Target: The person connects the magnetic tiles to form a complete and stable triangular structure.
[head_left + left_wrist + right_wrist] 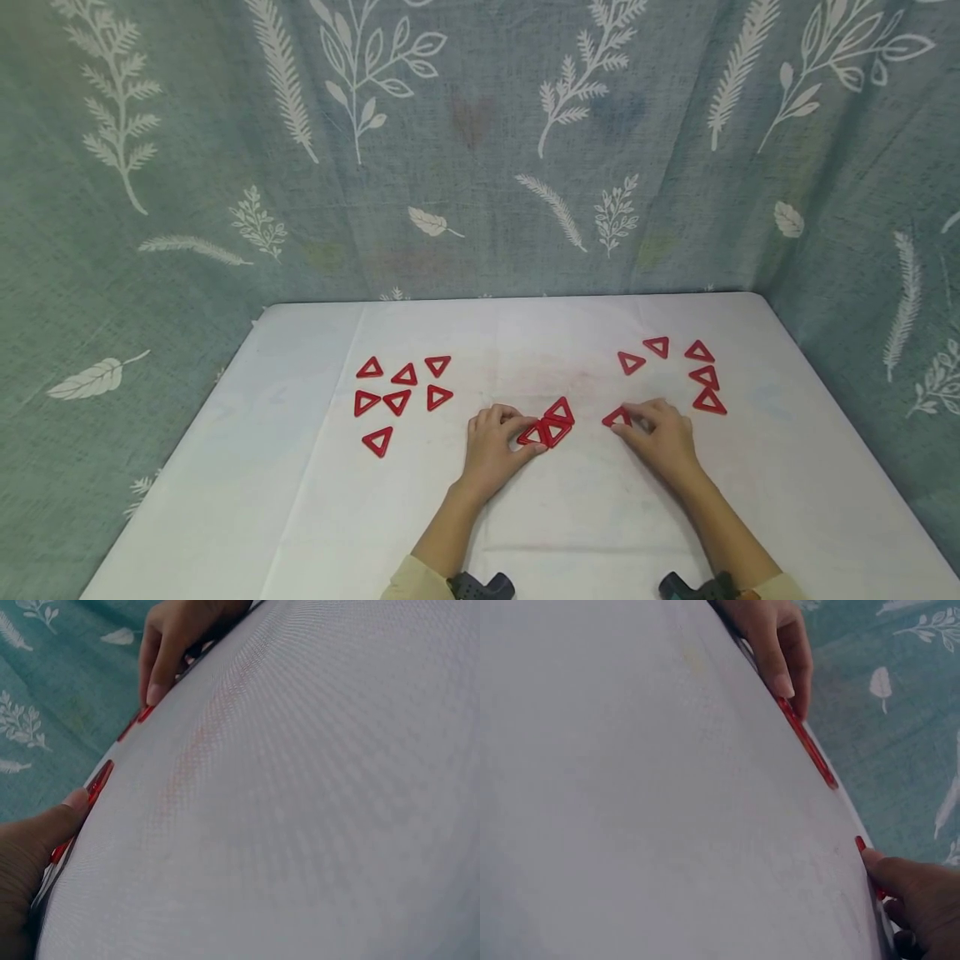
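Near the middle of the table, my left hand holds the left piece of a small cluster of red triangle frames between thumb and fingers. The cluster's pieces lie edge to edge, with one at the top right. To the right, apart from the cluster, my right hand pinches a single red triangle frame by its right side. In the left wrist view the left thumb presses on the cluster's edge. The right wrist view shows the single triangle under the right thumb, low over the cloth.
Several loose red triangles lie spread on the left of the white-covered table. Several more triangles lie at the back right, beyond my right hand. A green leaf-patterned curtain hangs behind and beside the table.
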`<state>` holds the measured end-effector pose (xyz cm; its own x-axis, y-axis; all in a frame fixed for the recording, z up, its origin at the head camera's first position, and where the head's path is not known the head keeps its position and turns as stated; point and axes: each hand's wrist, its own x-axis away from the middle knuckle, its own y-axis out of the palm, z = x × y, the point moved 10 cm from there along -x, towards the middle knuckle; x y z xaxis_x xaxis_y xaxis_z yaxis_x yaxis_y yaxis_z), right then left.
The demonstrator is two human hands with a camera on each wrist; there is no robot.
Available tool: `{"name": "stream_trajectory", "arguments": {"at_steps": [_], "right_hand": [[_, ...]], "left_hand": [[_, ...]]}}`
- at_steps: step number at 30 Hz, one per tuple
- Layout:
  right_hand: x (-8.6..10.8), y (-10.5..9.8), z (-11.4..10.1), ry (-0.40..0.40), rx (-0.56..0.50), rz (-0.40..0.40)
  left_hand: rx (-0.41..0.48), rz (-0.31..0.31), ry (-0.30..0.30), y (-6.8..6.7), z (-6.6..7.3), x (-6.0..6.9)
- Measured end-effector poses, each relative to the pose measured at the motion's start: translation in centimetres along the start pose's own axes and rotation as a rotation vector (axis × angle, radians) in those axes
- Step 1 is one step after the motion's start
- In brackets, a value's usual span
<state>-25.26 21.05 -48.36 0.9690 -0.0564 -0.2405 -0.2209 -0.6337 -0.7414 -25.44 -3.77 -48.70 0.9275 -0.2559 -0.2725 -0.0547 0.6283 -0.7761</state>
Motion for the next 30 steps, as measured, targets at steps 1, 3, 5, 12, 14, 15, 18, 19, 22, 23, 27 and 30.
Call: {"name": "stream_trajectory", "arguments": {"at_steps": [1, 3, 5, 12, 14, 15, 18, 19, 22, 23, 27, 30], "right_hand": [[0.1, 0.1, -0.2, -0.005, -0.003, -0.003], [0.2, 0.3, -0.6, -0.017, -0.002, -0.007], [0.3, 0.4, -0.9, -0.028, -0.001, -0.01], [0.5, 0.9, -1.3, -0.052, -0.007, -0.025], [0.6, 1.1, -1.5, -0.053, -0.011, -0.031], [0.6, 1.2, -1.6, -0.056, -0.012, -0.035], [0.8, 1.5, -2.0, -0.071, -0.009, -0.048], [0.8, 1.6, -2.2, -0.077, -0.007, -0.048], [1.0, 1.7, -2.6, -0.108, -0.005, -0.031], [1.1, 1.6, -2.7, -0.12, -0.006, -0.021], [1.4, 1.8, -3.4, -0.154, -0.007, -0.006], [1.5, 2.2, -3.7, -0.153, 0.0, -0.021]], "left_hand": [[-0.002, -0.001, -0.003, 0.0, 0.0, 0.0], [-0.007, -0.001, -0.003, 0.0, 0.0, 0.0], [-0.008, -0.003, -0.003, 0.0, 0.0, 0.0], [-0.01, 0.003, 0.002, -0.1, 0.2, 0.0], [-0.014, 0.003, 0.001, -0.1, 0.2, 0.0], [-0.014, 0.003, 0.001, -0.1, 0.2, 0.0], [-0.017, 0.002, 0.0, 0.0, 0.1, 0.0], [-0.016, 0.003, 0.0, 0.0, 0.1, 0.0], [-0.016, 0.004, 0.001, 0.0, 0.2, 0.0], [-0.016, 0.003, 0.001, 0.0, 0.2, 0.0], [-0.019, 0.003, 0.001, 0.0, 0.2, 0.0], [-0.023, 0.008, 0.005, -0.1, 0.3, 0.0]]}}
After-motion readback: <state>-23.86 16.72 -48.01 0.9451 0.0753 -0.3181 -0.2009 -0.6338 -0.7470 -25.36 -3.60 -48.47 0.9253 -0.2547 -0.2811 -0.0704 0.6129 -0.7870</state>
